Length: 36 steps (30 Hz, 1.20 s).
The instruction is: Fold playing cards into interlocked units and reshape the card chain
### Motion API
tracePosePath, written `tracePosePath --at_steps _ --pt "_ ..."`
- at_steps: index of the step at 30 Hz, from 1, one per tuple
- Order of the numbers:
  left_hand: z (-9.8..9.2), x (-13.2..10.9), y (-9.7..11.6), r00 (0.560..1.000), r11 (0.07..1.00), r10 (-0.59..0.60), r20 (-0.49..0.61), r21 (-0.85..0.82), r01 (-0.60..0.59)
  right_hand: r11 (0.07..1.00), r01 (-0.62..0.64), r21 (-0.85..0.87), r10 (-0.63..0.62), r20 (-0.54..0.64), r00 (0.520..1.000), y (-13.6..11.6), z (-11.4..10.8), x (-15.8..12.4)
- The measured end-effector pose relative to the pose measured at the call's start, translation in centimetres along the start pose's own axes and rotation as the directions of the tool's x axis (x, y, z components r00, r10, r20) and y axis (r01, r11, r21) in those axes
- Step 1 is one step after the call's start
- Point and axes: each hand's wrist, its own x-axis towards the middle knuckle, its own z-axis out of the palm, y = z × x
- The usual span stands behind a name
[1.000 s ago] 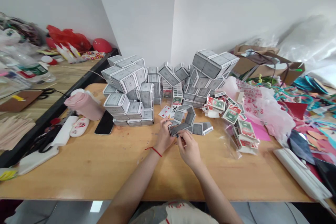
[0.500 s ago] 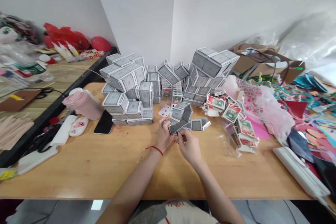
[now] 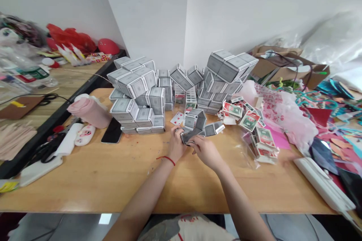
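Playing-card chain (image 3: pixel 195 130): grey-backed folded cards linked in a bent strip, lying on the wooden table (image 3: pixel 113 173) just in front of the stacked card cubes (image 3: pixel 138 98), with its near end lifted.

- Left hand (image 3: pixel 175 146): fingers curled shut on the chain's near-left end.
- Right hand (image 3: pixel 207 151): fingertips pinched on the same end from the right and below. It has come up and in over the last second, so the two hands now nearly touch.
- Change: the chain's right tail has drawn in toward the hands and the strip sits more bunched than a second ago. The stacks behind have not shifted.
- Behind: loose face-up card (image 3: pixel 177 118) and more cube stacks, just beside the chain, with little room.
- Right: heap of red and green card boxes (image 3: pixel 250 120) and clear wrapping near; pink paper beyond.
- Left: black phone (image 3: pixel 112 131) and pink roll (image 3: pixel 90 112), well apart.
- Open room: bare tabletop between the hands and the near table edge, on both sides of the forearms.
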Motion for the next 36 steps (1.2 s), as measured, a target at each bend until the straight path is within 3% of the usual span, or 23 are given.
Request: tracePosePath --at_steps 12,25,31,36 --pt "0.0 -0.1 0.0 0.997 1.0 0.011 0.077 0.01 -0.012 0.999 0.039 -0.018 -0.04 -0.026 0.999 1.2 0.3 1.2" --pt "0.6 -0.4 -0.2 0.996 0.996 0.048 0.075 0.075 -0.053 0.964 -0.016 -0.265 0.014 -0.009 1.0 0.3 0.3 1.8" --pt "0.4 -0.5 -0.1 0.994 0.997 0.018 0.105 0.079 -0.027 1.0 -0.026 0.013 0.025 0.027 0.999 0.6 -0.2 1.8" --pt "0.4 -0.4 -0.3 0.996 0.997 0.016 0.087 0.076 -0.023 0.933 0.014 0.36 -0.071 0.146 0.987 1.2 -1.6 1.1"
